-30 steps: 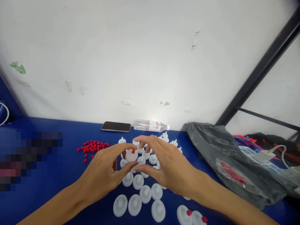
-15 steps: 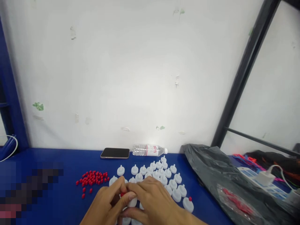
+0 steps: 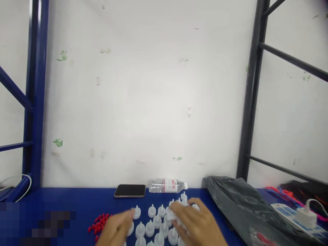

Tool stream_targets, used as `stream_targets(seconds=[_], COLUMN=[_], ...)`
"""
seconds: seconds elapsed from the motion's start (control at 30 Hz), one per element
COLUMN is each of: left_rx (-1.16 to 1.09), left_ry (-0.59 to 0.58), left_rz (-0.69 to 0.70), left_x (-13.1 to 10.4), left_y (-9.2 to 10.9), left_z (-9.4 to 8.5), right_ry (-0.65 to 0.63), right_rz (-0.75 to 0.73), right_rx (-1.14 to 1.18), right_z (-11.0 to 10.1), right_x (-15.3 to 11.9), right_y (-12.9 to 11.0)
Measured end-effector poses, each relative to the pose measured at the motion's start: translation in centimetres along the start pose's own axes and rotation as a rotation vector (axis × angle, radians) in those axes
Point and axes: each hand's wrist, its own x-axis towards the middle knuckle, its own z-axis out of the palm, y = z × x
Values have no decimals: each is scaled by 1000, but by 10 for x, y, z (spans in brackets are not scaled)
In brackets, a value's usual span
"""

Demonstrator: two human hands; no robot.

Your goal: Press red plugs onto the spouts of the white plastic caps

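Many white caps with narrow nozzles stand on the blue table. My right hand is over the right part of the group, fingers bent down around a white cap that shows partly beneath them. At the left edge of the caps is my left hand, blurred, between them and a pile of small red pieces. Its fingers are smeared by motion, and whether they hold anything cannot be made out.
A phone and a clear bottle lie along the wall at the table's back. On the right are a dark plastic bag, a power strip with a white plug, and colourful cords. Blue and black posts frame the wall.
My hands were together over a white cap with a red piece; now they are apart, left hand to the left, right hand to the right. The camera view has tilted up.
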Motion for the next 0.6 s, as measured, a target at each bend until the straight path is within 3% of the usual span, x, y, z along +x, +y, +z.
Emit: stream_targets(seconds=[0.07, 0.2, 0.37, 0.5, 0.6], left_rx=[15, 232, 350, 319, 324], left_ry=[114, 66, -53, -135, -149], left_rz=[-201, -292, -283, -286, -294], left_x=[16, 38, 47, 49, 47], left_y=[-15, -36, -63, -85, -88], left_z=[-27, -64, -66, -61, -58], right_ry=[-74, -94, -217, -203, -167], right_rz=[158, 415, 428, 439, 444], right_rx=[18, 73, 149, 176, 215], right_z=[-16, -18, 1, -2, -8], right_x=[-2, -19, -36, -35, -33], right_y=[20, 49, 56, 54, 52])
